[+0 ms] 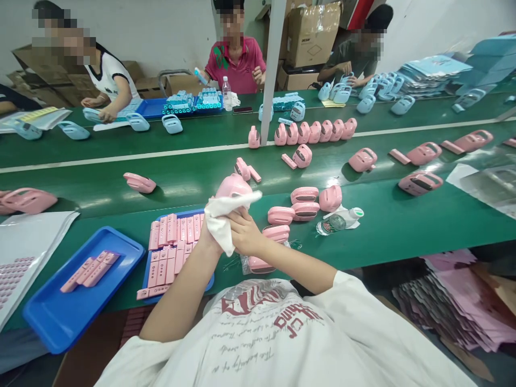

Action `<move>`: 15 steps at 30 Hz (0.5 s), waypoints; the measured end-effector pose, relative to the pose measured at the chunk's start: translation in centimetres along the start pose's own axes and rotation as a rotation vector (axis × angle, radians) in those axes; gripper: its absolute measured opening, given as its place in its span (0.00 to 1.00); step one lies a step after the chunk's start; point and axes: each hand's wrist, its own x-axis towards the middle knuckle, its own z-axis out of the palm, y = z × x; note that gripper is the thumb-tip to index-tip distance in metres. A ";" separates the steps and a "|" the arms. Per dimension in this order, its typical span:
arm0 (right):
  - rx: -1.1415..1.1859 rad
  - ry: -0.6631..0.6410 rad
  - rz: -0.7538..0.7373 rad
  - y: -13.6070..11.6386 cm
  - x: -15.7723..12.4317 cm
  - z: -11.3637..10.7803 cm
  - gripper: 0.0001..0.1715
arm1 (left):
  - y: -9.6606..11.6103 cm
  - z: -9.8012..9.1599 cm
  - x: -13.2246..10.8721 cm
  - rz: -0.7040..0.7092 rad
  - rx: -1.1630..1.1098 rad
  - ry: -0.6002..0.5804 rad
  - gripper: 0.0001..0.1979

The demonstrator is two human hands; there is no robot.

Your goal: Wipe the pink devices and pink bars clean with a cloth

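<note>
In front of my chest I have a rounded pink plastic housing (233,186) and a white cloth (220,217). My left hand (206,232) is closed around the housing from the left, its fingers mostly covered by the cloth. With bent fingers, my right hand (245,232) grips the cloth and presses it against the near side of the housing. Just left of my hands, a blue tray (145,279) carries rows of pink button sticks (166,263). To the right, several pink housings (305,210) lie on the green table (382,231).
A second blue tray (52,317) with a few pink sticks sits at the left edge. A water bottle (337,221) lies at right. Pink units rest along the green conveyor (193,177). A metal post (273,70) rises beyond it; co-workers handle blue units (172,123) across.
</note>
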 end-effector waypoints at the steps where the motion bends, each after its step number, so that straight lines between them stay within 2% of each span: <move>1: -0.002 -0.098 -0.001 0.4 -0.2 -0.2 0.12 | 0.0 -0.2 0.1 -0.011 -0.007 0.008 0.20; 3: -0.006 -0.176 0.033 1.4 -0.6 -0.4 0.15 | 0.1 -0.5 0.4 -0.077 -0.077 0.049 0.22; 5: -0.017 -0.121 0.080 2.2 -0.9 -0.2 0.19 | 0.1 -0.5 0.7 -0.131 -0.199 0.103 0.21; 8: 0.004 0.176 0.142 2.8 -0.1 0.6 0.24 | -0.2 -0.3 1.0 -0.210 -0.355 0.160 0.20; 10: 0.065 0.388 0.157 2.7 1.2 0.8 0.27 | -0.7 -0.6 1.1 -0.272 -0.359 0.193 0.21; 11: 0.101 0.448 0.174 2.7 2.0 0.6 0.26 | -0.9 -1.0 1.2 -0.294 -0.343 0.219 0.21; 13: 0.149 0.452 0.268 3.0 3.3 -0.4 0.23 | -1.4 -2.4 1.6 -0.285 -0.283 0.272 0.20; 15: 0.159 0.361 0.403 3.9 3.9 -1.9 0.19 | -1.9 -4.3 2.4 -0.209 -0.165 0.266 0.24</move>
